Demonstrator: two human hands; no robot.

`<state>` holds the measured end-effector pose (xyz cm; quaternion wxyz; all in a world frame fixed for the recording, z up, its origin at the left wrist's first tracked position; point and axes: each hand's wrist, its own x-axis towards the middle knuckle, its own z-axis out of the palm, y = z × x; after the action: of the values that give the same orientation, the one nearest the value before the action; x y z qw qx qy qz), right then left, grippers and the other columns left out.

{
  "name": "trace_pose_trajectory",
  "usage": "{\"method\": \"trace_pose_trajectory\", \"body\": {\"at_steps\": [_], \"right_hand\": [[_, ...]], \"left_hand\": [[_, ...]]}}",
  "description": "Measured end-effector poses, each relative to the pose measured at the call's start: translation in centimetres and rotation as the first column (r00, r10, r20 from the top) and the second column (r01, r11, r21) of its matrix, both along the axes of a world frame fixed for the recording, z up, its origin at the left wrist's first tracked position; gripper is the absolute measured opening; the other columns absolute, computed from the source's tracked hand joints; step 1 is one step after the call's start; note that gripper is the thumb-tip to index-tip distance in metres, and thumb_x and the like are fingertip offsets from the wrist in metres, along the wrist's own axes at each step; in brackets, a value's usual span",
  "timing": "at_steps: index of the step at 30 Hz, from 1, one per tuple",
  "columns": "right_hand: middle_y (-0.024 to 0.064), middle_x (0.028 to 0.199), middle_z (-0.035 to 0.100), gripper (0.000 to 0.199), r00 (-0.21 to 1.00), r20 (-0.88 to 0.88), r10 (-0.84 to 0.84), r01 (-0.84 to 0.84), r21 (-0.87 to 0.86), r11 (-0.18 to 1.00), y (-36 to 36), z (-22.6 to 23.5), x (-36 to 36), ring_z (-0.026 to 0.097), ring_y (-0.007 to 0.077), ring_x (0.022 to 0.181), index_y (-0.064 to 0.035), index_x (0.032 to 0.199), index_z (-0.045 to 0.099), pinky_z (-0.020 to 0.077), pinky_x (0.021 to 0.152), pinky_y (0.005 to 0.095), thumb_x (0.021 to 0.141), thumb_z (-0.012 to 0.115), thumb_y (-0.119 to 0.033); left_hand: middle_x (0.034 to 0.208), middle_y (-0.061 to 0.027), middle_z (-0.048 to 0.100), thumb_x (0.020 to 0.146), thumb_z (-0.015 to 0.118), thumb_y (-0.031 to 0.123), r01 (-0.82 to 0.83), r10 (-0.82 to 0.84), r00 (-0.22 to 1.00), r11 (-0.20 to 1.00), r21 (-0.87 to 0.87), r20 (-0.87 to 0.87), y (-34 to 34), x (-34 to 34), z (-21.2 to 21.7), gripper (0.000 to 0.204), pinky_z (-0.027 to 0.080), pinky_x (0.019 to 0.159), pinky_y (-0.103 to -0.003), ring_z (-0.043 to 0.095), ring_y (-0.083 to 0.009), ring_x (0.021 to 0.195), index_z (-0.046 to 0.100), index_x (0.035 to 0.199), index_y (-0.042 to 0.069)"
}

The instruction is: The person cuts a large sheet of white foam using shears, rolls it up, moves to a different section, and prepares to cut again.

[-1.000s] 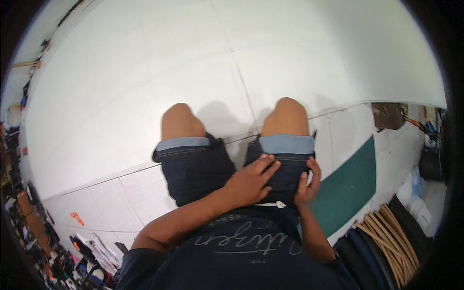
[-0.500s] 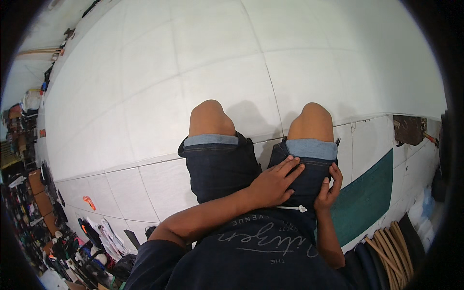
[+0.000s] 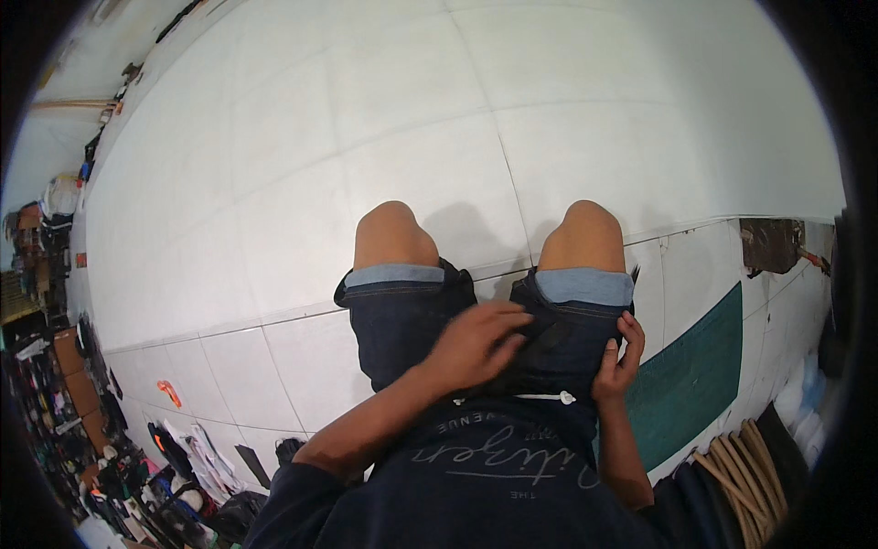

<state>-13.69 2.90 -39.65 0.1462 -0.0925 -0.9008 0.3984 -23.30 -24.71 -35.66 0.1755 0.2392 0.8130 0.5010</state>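
Denim shorts [image 3: 412, 320], left hand [image 3: 476, 343] blurred, perhaps flat, right hand [image 3: 617, 361] pinching

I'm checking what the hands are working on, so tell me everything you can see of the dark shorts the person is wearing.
The dark shorts look like dark navy denim, with pale stitching near the hems and light blue turned-up cuffs just below the bare knees. A white drawstring end hangs at the waist, under the dark shirt. The person stands on white floor tiles. The left hand reaches across and lies on the right leg's front, blurred; the right hand pinches the outer side of that same leg.
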Motion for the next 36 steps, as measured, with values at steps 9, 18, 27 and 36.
{"method": "trace_pose_trajectory", "body": {"at_steps": [9, 18, 27, 36], "right_hand": [[0.0200, 0.132, 0.050, 0.036, 0.999, 0.020, -0.032, 0.032, -0.020, 0.999, -0.4, 0.4, 0.0, 0.046, 0.0336, 0.127, 0.0018, 0.123, 0.054, 0.0351, 0.109, 0.0445, 0.087, 0.050, -0.001], [0.0153, 0.116, 0.051, 0.040, 0.992, 0.129, -0.008, -0.003, 0.086, 0.996, 0.6, 2.1, -2.6, 0.050, 0.0299, 0.112, -0.0074, 0.123, 0.063, 0.0388, 0.101, 0.0409, 0.084, 0.067, -0.009], [0.0085, 0.094, 0.061, 0.018, 0.990, -0.017, 0.140, -0.133, 0.218, 0.967, 1.9, 2.6, -5.4, 0.057, 0.0259, 0.094, -0.0058, 0.100, 0.071, 0.0428, 0.085, 0.0378, 0.083, 0.074, -0.009], [0.0134, 0.090, 0.061, 0.009, 0.998, -0.002, 0.063, -0.063, 0.064, 0.996, 2.9, 2.9, -10.3, 0.060, 0.0291, 0.083, -0.0010, 0.093, 0.068, 0.0480, 0.075, 0.0369, 0.090, 0.066, -0.010]], "left_hand": [[0.115, -0.0171, 0.059, 0.077, 0.069, 0.011, -0.515, 0.430, 0.850, 0.801, -0.306, -0.305, -14.7, -0.2, -0.5, 0.034, 0.043, 0.096, -0.043, 0.054, -0.0352, 0.112, 0.064, 0.110, 0.003], [0.111, -0.0158, 0.062, 0.087, 0.068, 0.007, -0.572, 0.463, 0.801, 0.778, -0.258, -0.379, -15.0, -0.4, -3.7, 0.018, 0.045, 0.096, -0.041, 0.057, -0.0337, 0.108, 0.068, 0.105, 0.004], [0.087, -0.0172, 0.063, 0.099, 0.053, 0.013, -0.557, 0.473, 0.821, 0.788, -0.264, -0.318, -16.1, -6.5, -4.7, 0.018, 0.048, 0.074, -0.038, 0.060, -0.0324, 0.081, 0.062, 0.094, -0.002], [0.079, -0.0130, 0.063, 0.101, 0.054, 0.020, -0.463, 0.432, 0.886, 0.841, -0.280, -0.167, -15.8, -10.5, -5.1, 0.025, 0.048, 0.071, -0.034, 0.057, -0.0189, 0.074, 0.061, 0.092, -0.003]]}}
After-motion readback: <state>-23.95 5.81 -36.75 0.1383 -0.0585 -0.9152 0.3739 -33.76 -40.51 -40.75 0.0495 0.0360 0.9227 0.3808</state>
